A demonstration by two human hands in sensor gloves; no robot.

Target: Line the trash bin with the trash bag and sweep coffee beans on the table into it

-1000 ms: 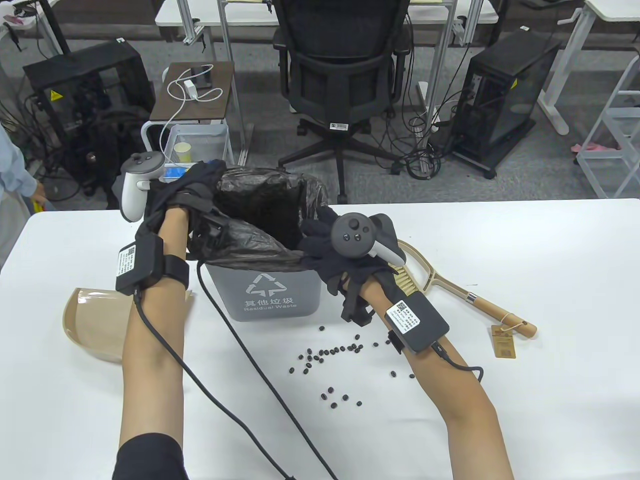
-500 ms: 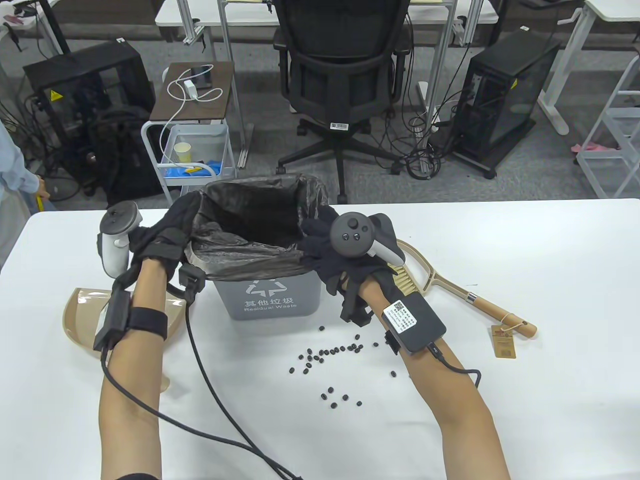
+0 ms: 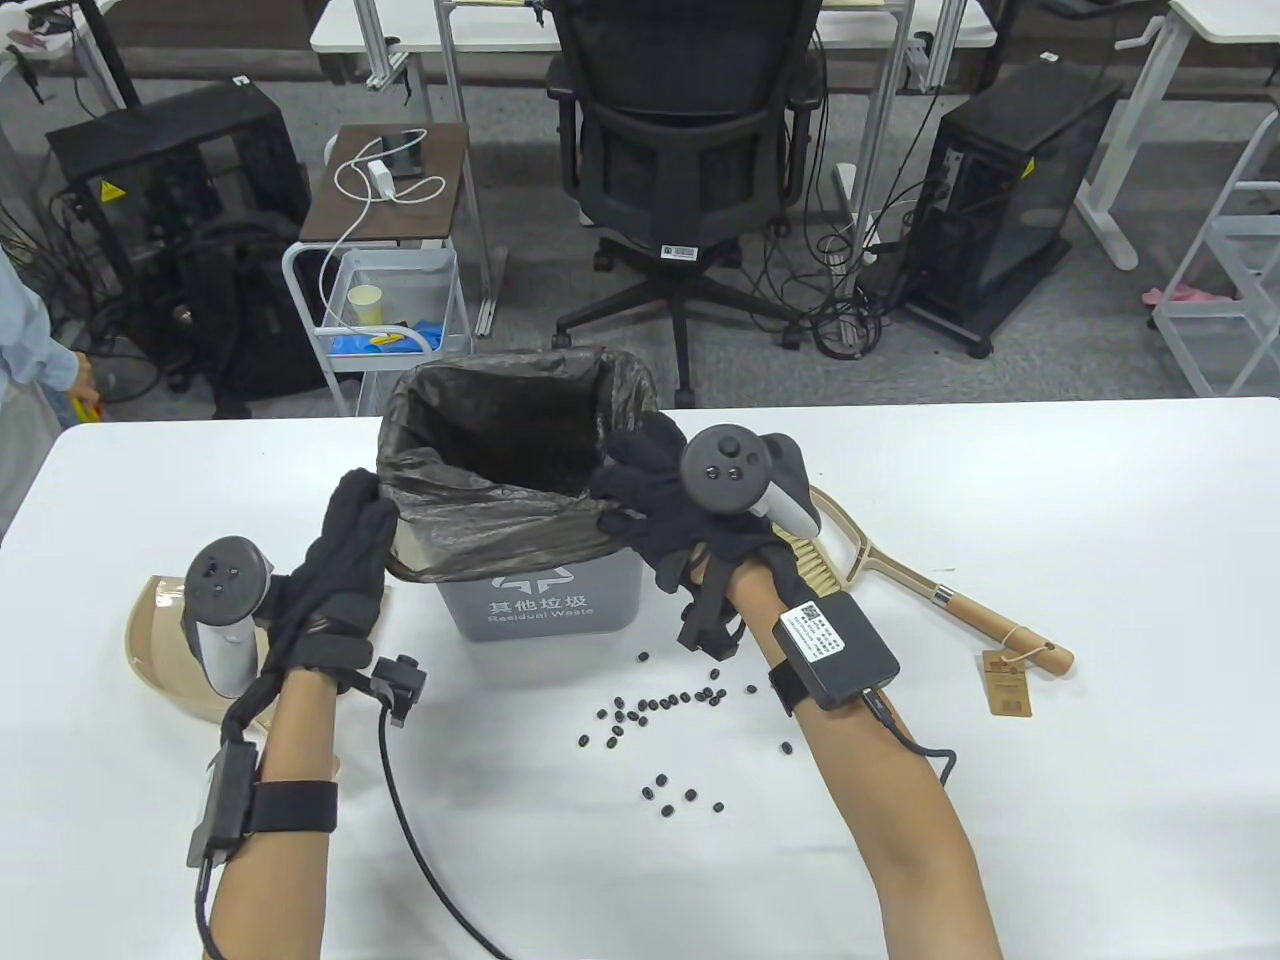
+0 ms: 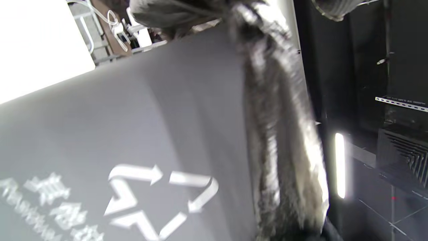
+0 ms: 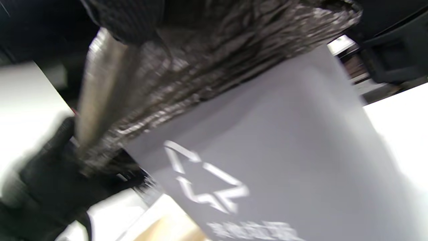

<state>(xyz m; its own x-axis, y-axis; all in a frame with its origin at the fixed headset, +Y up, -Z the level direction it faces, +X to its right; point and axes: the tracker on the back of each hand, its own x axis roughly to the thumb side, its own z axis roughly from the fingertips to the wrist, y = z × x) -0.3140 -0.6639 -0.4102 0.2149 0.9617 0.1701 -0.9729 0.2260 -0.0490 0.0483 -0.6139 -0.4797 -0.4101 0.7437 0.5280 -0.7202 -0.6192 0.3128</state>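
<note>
The gray trash bin (image 3: 540, 600) stands in the middle of the table view, with the black trash bag (image 3: 500, 480) folded over its rim. The left hand (image 3: 345, 570) pinches the bag at the bin's left edge, and the right hand (image 3: 670, 500) grips it at the right edge. The coffee beans (image 3: 660, 710) lie loose on the white table (image 3: 1050, 700), just below the bin.

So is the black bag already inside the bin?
Yes. The bag lines the bin, its edge folded over the rim; both hands touch it.
</note>
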